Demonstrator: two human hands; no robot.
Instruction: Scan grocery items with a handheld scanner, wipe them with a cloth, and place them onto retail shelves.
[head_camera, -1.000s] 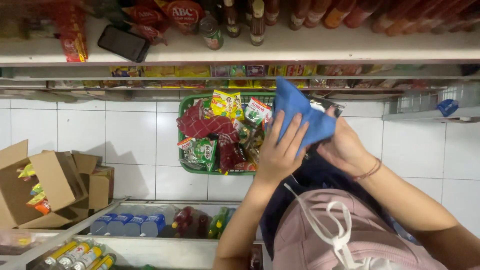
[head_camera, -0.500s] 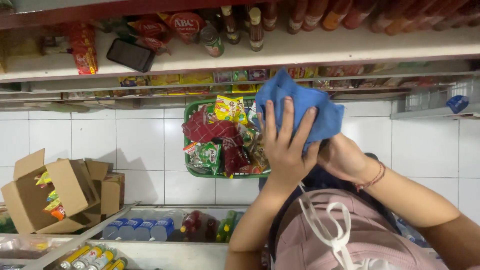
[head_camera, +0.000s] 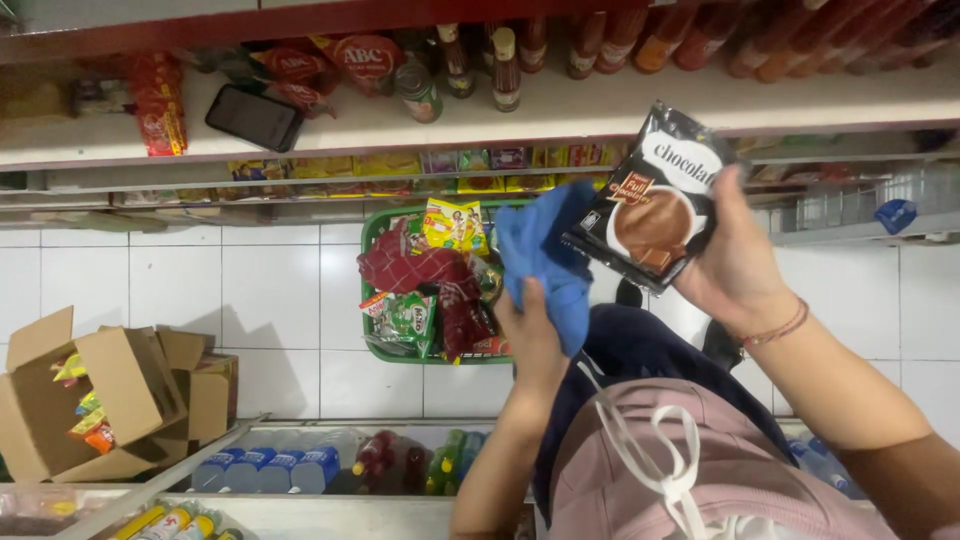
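Note:
My right hand (head_camera: 735, 265) holds up a black packet of chocolate drink (head_camera: 650, 205) with a cup pictured on it, its front turned to me. My left hand (head_camera: 530, 335) grips a blue cloth (head_camera: 545, 255), which hangs just left of the packet and touches its lower edge. Both are raised above a green shopping basket (head_camera: 372, 345) on the white tiled floor. The basket is full of sachets and packets in red, green and yellow.
A shelf (head_camera: 600, 105) runs across the top with sauce bottles (head_camera: 505, 68), red packets (head_camera: 160, 115) and a black phone (head_camera: 255, 117). An open cardboard box (head_camera: 110, 395) of snacks stands at the left. Bottled drinks (head_camera: 300, 468) lie in rows below.
The blue cloth was pressed over the packet by both hands. Now the left hand has drawn the cloth down and left, and the right hand has tilted the uncovered packet up to face me.

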